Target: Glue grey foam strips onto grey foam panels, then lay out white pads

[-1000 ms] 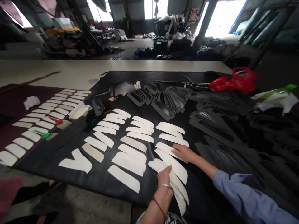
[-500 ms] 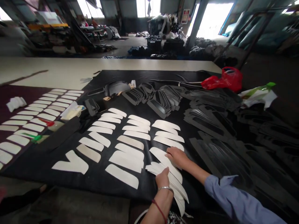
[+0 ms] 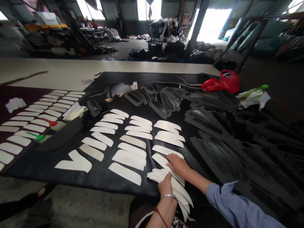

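My left hand [image 3: 165, 184], with a silver bracelet and a red cord at the wrist, is closed on a fanned stack of white pieces [image 3: 181, 191] at the table's near edge. Just above it, my right hand [image 3: 178, 163], in a blue sleeve, rests its fingers on a white piece [image 3: 159, 159] lying on the black sheet; its fingertips are partly apart. White curved pieces lie in three columns to the left, among them a greyish one [image 3: 91, 152] and a V-shaped pair [image 3: 74, 163].
Dark cut pieces [image 3: 213, 152] cover the right side. A red bag [image 3: 229, 81] and a white-green bag [image 3: 255, 96] lie behind them. Further left are a red-handled tool [image 3: 49, 122], a green-handled tool [image 3: 35, 136] and more white pieces [image 3: 17, 144]. A person's foot shows lower left.
My right hand has moved slightly down and toward me, uncovering a white piece above it. My left hand still holds the stack. The view has shifted slightly.
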Demonstrator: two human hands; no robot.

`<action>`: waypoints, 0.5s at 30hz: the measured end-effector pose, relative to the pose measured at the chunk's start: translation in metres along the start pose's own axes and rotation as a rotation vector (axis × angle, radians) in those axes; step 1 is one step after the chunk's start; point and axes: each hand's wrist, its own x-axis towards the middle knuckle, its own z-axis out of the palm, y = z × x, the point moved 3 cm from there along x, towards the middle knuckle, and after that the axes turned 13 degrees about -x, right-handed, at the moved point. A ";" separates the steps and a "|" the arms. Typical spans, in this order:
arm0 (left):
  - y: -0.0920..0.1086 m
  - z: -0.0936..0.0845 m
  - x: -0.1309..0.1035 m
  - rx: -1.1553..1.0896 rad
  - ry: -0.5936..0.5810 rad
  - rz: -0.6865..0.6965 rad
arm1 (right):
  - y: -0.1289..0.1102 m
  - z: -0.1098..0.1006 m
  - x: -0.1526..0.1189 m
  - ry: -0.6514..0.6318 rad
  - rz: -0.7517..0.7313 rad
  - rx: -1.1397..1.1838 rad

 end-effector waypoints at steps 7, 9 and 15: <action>0.014 -0.018 -0.026 -0.055 0.036 -0.024 | 0.004 -0.006 0.008 -0.001 -0.086 0.049; 0.021 -0.023 -0.031 -0.070 0.032 -0.015 | 0.007 -0.008 0.011 0.001 -0.073 0.067; 0.049 -0.030 -0.044 -0.101 0.004 0.008 | 0.008 -0.016 0.010 0.009 -0.061 0.140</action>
